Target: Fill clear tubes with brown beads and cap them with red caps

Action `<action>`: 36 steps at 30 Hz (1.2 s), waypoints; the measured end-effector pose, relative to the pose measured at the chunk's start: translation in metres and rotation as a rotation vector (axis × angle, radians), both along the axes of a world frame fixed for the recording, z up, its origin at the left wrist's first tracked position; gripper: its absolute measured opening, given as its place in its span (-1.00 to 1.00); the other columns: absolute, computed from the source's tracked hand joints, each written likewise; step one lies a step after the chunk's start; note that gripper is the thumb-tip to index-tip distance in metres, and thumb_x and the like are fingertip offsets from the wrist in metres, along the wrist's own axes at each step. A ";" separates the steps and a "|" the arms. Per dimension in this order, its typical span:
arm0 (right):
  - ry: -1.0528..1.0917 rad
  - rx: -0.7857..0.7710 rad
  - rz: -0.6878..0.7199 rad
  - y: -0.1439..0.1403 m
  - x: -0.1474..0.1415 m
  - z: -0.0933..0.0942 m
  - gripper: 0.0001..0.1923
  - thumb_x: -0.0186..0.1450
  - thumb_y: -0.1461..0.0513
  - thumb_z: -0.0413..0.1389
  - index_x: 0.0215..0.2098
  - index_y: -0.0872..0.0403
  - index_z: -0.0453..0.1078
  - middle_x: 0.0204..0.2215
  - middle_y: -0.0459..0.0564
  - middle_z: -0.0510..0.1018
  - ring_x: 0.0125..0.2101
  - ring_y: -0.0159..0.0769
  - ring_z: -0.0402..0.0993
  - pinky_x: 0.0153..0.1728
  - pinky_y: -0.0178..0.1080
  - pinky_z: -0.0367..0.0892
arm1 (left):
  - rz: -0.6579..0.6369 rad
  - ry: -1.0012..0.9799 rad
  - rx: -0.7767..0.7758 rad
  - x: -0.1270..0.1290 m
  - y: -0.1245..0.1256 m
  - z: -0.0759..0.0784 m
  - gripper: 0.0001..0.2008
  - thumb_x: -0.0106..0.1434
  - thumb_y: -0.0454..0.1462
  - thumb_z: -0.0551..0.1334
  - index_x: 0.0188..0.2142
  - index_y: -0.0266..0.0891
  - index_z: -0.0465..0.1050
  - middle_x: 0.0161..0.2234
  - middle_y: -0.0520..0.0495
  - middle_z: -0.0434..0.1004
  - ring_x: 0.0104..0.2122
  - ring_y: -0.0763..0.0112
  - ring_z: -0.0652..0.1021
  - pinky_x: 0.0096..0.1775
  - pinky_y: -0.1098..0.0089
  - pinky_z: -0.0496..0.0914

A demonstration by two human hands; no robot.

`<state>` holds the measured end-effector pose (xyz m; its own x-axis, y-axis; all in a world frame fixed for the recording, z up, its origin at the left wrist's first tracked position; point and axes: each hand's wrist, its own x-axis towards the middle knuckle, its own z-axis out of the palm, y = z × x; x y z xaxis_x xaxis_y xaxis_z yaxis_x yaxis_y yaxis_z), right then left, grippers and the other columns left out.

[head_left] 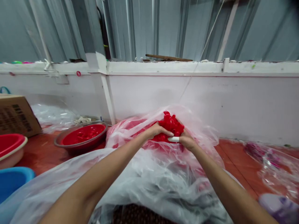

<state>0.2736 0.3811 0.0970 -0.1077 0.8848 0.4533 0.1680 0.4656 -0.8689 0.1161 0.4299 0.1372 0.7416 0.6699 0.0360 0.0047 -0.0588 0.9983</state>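
Both my hands meet over a large clear plastic bag point(144, 174) that lies in front of me. Together they cup a heap of small red plastic pieces point(172, 124). My left hand point(155, 130) closes around the heap from the left, its thumb wrapped in a white cover. My right hand point(187, 140) holds the heap from the right and below. More red pieces show through the bag's far part point(130, 127).
A metal bowl point(70, 147) with red pieces stands to the left on the red floor. A red and cream basin point(10, 152), a blue tub point(11, 180) and a cardboard box point(16, 115) sit at far left. More clear bags point(273, 165) lie right. A white wall runs behind.
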 end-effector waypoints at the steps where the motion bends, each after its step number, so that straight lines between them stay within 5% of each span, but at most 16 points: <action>1: 0.041 0.030 0.037 -0.011 0.000 0.012 -0.25 -0.04 0.15 0.26 0.10 0.03 0.14 -0.03 0.00 0.42 -0.02 -0.14 0.35 -0.03 -0.06 0.29 | -0.009 -0.033 0.014 0.001 -0.009 0.012 -0.54 -0.18 -0.41 0.38 -0.19 -0.31 0.46 -0.21 -0.16 0.54 -0.24 0.24 0.54 -0.16 0.25 0.42; 8: 0.105 0.102 0.065 -0.085 0.006 0.062 -0.24 -0.04 0.28 0.29 0.09 0.00 0.11 -0.01 -0.03 0.40 0.00 -0.15 0.34 0.00 -0.02 0.27 | -0.077 -0.129 0.048 0.007 -0.074 0.062 -0.53 -0.18 -0.44 0.38 -0.18 -0.36 0.44 -0.21 -0.19 0.53 -0.23 0.21 0.53 -0.13 0.15 0.39; 13: 0.032 0.104 -0.027 -0.142 0.003 0.069 -0.22 -0.08 0.27 0.31 0.08 -0.04 0.14 -0.03 -0.06 0.39 -0.01 -0.12 0.34 0.00 0.00 0.27 | -0.092 -0.044 0.014 -0.001 -0.126 0.060 -0.62 -0.09 -0.40 0.34 -0.19 -0.33 0.46 -0.27 -0.11 0.53 -0.20 0.24 0.51 -0.11 0.19 0.38; 19: 0.006 -0.124 -0.102 -0.227 -0.016 0.002 -0.14 -0.05 0.21 0.30 0.15 -0.08 0.04 0.06 0.02 0.29 0.02 -0.05 0.29 0.04 0.00 0.24 | 0.105 0.277 0.059 -0.020 -0.208 -0.003 -0.55 -0.08 -0.31 0.35 -0.13 -0.20 0.45 -0.22 -0.06 0.52 -0.05 0.14 0.41 -0.06 0.22 0.33; 25: -0.132 -0.199 -0.206 -0.305 -0.027 -0.087 -0.08 0.01 0.14 0.26 0.21 -0.18 -0.14 0.25 0.01 -0.17 0.19 -0.02 0.00 0.12 -0.02 0.12 | -0.010 0.226 0.039 -0.028 -0.274 -0.098 -0.07 -0.12 -0.33 0.37 0.21 0.07 -0.02 0.05 -0.03 0.33 0.07 0.11 0.30 0.02 0.16 0.28; 28: -0.276 -0.111 -0.240 -0.333 -0.016 -0.120 -0.13 0.06 0.16 0.22 0.22 -0.18 -0.13 0.27 0.00 -0.29 0.20 0.00 -0.05 0.10 -0.01 0.14 | -0.086 0.126 0.131 -0.028 -0.286 -0.138 -0.03 -0.11 -0.29 0.37 0.22 0.07 -0.12 0.16 -0.10 0.14 0.07 0.11 0.30 0.07 0.15 0.22; 31: -0.446 -0.019 -0.200 -0.349 0.000 -0.139 -0.31 0.15 0.20 0.15 0.19 -0.16 0.01 0.27 -0.02 -0.29 0.20 -0.02 -0.03 0.10 -0.05 0.15 | -0.214 0.106 0.399 -0.034 -0.280 -0.158 -0.07 -0.11 -0.20 0.37 0.21 0.00 -0.07 0.15 -0.16 0.06 0.08 0.08 0.26 0.10 0.13 0.16; 36: -0.647 0.065 -0.097 -0.340 0.018 -0.142 -0.45 0.23 0.24 0.07 0.16 -0.23 0.08 0.29 -0.16 -0.25 0.20 -0.10 -0.02 0.12 -0.07 0.12 | -0.422 0.117 0.725 -0.042 -0.244 -0.158 -0.22 0.07 -0.17 0.26 0.22 -0.03 -0.10 0.12 -0.19 0.07 0.06 0.15 0.28 0.04 0.23 0.24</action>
